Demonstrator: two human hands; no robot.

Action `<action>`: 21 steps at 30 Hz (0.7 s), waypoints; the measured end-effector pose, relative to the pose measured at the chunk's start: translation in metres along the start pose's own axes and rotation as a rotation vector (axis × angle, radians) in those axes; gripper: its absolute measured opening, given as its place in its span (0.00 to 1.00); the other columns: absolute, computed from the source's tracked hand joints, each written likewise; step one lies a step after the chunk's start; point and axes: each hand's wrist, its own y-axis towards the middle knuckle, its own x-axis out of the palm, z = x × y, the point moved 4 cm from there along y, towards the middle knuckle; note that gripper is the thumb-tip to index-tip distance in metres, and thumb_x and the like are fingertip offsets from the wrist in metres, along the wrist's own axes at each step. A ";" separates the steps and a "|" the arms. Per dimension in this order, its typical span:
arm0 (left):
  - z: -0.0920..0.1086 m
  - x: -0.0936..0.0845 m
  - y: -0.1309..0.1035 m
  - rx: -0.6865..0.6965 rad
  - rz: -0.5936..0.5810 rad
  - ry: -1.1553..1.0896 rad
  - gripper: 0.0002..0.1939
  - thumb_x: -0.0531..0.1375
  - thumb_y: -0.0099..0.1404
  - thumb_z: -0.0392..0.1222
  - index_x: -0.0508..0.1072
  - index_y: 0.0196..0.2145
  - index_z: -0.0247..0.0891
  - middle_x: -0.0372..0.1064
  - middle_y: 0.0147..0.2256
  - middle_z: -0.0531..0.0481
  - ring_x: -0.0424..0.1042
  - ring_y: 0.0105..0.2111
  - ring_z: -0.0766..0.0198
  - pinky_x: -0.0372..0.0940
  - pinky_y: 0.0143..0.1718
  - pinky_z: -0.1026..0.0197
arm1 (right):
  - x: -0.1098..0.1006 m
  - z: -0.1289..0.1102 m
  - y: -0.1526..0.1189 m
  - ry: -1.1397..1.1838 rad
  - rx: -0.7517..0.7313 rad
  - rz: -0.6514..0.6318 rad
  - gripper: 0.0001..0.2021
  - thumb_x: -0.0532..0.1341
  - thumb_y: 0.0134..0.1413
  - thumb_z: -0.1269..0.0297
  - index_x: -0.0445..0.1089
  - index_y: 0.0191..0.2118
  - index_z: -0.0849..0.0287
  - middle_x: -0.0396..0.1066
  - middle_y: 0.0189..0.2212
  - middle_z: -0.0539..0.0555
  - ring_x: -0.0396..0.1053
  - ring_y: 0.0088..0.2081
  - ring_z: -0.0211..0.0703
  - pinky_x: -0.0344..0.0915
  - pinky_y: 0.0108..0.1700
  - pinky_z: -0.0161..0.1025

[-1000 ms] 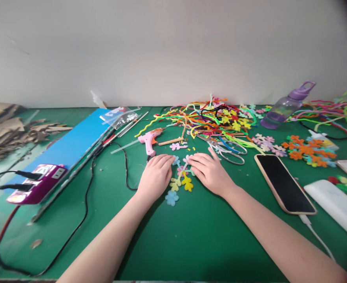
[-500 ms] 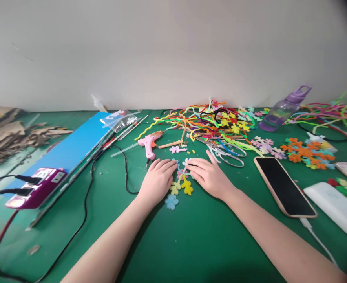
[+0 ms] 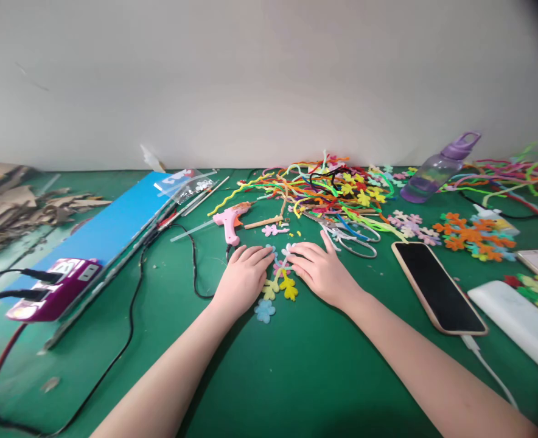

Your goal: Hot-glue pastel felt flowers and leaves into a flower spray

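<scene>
Both hands lie palm down on the green table, fingers stretched out, on either side of a small flower-shaped craft made of fuzzy pieces. My left hand (image 3: pixel 245 275) has its fingertips at the craft's left side, near a blue piece. From the right, my right hand (image 3: pixel 320 272) rests its fingertips by a whitish piece, thumb hidden or partly covered. Between them are a yellow piece (image 3: pixel 289 287), a pale yellow piece (image 3: pixel 270 289) and a pink middle part (image 3: pixel 280 267). A light blue flower (image 3: pixel 265 311) lies closest to me. The fingers partly cover the craft.
Beyond the hands lie a pink glue gun (image 3: pixel 230 224), scissors (image 3: pixel 358 244) and a heap of pipe cleaners (image 3: pixel 310 188). At right are a phone (image 3: pixel 437 286), a white power bank (image 3: pixel 520 322) and a purple bottle (image 3: pixel 433 173). A purple power strip (image 3: pixel 61 292) with cables stands left.
The whole view has shifted very slightly. Both hands stay beside the craft, with barely any movement of the fingers.
</scene>
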 end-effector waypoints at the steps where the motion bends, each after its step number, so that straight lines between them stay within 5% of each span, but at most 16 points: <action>1: 0.000 0.000 0.000 -0.002 -0.002 0.002 0.19 0.50 0.65 0.31 0.69 0.52 0.40 0.67 0.55 0.48 0.65 0.53 0.56 0.56 0.57 0.45 | 0.000 0.000 0.000 -0.002 0.001 0.000 0.13 0.51 0.65 0.63 0.71 0.48 0.52 0.72 0.49 0.52 0.65 0.53 0.42 0.34 0.65 0.61; 21: 0.002 -0.001 0.000 -0.029 -0.040 0.024 0.17 0.50 0.66 0.31 0.69 0.50 0.41 0.66 0.56 0.50 0.64 0.54 0.56 0.53 0.58 0.46 | 0.001 0.002 0.000 0.041 0.040 -0.027 0.14 0.49 0.65 0.63 0.70 0.48 0.52 0.71 0.50 0.51 0.64 0.54 0.42 0.29 0.65 0.61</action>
